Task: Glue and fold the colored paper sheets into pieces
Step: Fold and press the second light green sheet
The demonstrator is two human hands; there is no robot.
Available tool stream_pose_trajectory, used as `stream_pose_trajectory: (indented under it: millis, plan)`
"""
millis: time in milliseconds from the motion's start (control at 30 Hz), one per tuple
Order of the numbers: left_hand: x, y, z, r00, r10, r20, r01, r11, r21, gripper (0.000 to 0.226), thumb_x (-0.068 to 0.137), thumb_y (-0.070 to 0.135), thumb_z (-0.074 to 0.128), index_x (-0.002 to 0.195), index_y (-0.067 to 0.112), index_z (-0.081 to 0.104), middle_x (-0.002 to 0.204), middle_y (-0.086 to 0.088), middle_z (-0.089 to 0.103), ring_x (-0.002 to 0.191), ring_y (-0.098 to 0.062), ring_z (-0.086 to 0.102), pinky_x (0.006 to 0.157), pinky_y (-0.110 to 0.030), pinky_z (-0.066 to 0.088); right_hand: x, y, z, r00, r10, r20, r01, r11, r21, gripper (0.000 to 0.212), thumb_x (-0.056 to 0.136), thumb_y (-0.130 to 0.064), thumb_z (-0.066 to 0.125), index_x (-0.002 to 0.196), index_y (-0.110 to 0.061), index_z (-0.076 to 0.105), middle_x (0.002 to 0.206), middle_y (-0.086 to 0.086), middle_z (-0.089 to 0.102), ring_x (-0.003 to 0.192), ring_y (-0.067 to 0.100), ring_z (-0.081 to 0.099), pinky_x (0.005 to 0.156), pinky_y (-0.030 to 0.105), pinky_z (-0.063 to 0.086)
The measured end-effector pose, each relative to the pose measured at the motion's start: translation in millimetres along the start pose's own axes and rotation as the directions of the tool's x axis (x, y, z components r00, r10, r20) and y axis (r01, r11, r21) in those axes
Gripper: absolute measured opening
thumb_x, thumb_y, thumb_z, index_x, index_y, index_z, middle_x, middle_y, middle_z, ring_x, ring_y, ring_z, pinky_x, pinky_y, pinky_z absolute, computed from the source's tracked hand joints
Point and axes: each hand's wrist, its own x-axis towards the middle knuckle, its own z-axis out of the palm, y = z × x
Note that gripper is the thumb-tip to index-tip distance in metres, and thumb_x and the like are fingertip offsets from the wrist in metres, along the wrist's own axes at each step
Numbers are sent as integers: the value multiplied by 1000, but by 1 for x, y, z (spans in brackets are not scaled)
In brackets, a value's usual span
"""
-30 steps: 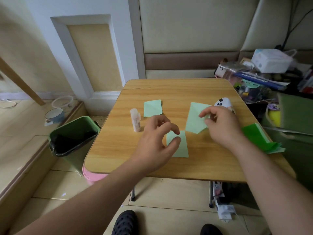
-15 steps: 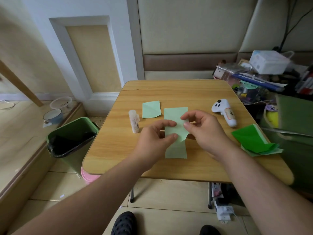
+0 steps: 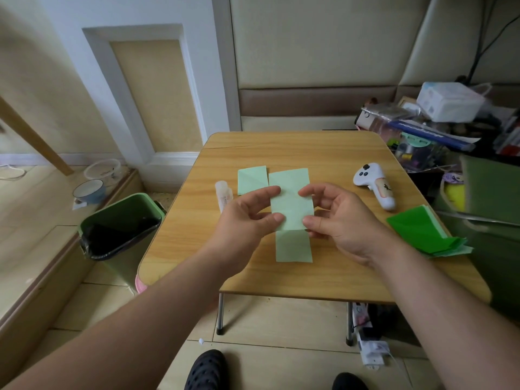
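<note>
Head view: left hand (image 3: 247,215) and right hand (image 3: 334,218) pinch pale green paper (image 3: 291,198) at worktop (image 3: 323,153) centre; squaring its fold likely follows.

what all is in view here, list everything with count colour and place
table: 1, light wood, centre
held paper: 1, pale green, above table centre, pinched by both hands
folded papers: 2, pale green, one far left of centre, one near edge
paper stack: 1, dark green on pale green, table right edge
glue stick: 1, translucent white, lying left of papers
controller: 1, white, table right
bin: 1, green, black liner, floor left
bowls: 2, floor far left
clutter: mixed, right of table
shoes: 2, black, bottom
left hand: 1
right hand: 1
</note>
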Motion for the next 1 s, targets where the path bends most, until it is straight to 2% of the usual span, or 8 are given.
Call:
stream_pose_trajectory:
  millis: [67, 233, 333, 400, 500, 633, 800, 1000]
  plan:
    - [1, -2, -1, 999, -43, 30, 45, 997, -66, 47, 93, -13, 62, 133, 10, 62, 132, -9, 70, 118, -35, 69, 103, -44, 54, -1, -3, 0, 999, 4, 49, -5, 1000, 17, 50, 89, 16, 68, 120, -23, 68, 120, 19, 68, 87, 28, 61, 67, 29, 58]
    - [2, -1, -5, 992, -91, 82, 102, 986, -133, 44, 93, -13, 60, 130, 11, 64, 127, -18, 71, 117, -34, 69, 101, -41, 56, -2, -4, -3, 999, 24, 40, -24, 1000, 5, 38, 88, 17, 69, 105, -17, 72, 113, 16, 62, 86, 28, 62, 67, 28, 59]
    - [2, -3, -9, 999, 3, 52, -12, 983, 183, 34, 92, -5, 69, 114, 21, 75, 107, -7, 77, 102, -28, 72, 96, -43, 59, -2, -2, -8, 998, 62, 5, -61, 993, -102, 28, 90, 13, 69, 100, -13, 73, 102, 12, 62, 77, 21, 64, 67, 27, 59]
    - [2, -6, -14, 997, 50, 56, -69, 904, 421, 25, 92, 7, 76, 102, 29, 79, 91, -1, 72, 88, -23, 68, 94, -50, 59, -2, 1, -10, 996, 87, -22, -90, 975, -201, 24, 91, 11, 70, 99, -12, 74, 92, 8, 64, 73, 19, 60, 67, 28, 57]
    - [2, -8, -19, 995, 44, 92, -90, 805, 586, 20, 89, 21, 81, 99, 38, 79, 96, -3, 75, 95, -29, 71, 95, -51, 57, -3, 6, -13, 996, 91, -27, -94, 926, -364, 24, 88, 7, 75, 96, -16, 75, 78, -3, 61, 69, 16, 56, 68, 32, 52]
    - [1, -7, -26, 991, 21, 133, -107, 721, 684, 21, 85, 20, 85, 100, 33, 79, 93, 1, 74, 92, -20, 71, 93, -40, 58, -7, 9, -9, 994, 114, 5, -98, 872, -480, 26, 87, 3, 78, 96, -21, 76, 80, -4, 58, 69, 7, 54, 68, 25, 50]
    - [3, -6, -28, 991, -27, 130, -69, 737, 673, 24, 82, 18, 88, 99, 32, 77, 88, 11, 76, 85, -13, 75, 90, -33, 60, -7, 9, -7, 987, 158, 4, -136, 864, -485, 24, 89, 6, 74, 99, -16, 74, 80, 1, 57, 62, 14, 63, 66, 29, 54]
    - [3, -6, -31, 988, -63, 144, -50, 741, 669, 26, 82, 12, 87, 99, 28, 74, 83, 15, 75, 80, -9, 74, 85, -26, 60, -9, 9, -9, 984, 175, 32, -130, 831, -541, 27, 85, 7, 77, 99, -16, 70, 78, 3, 60, 60, 15, 63, 67, 37, 55]
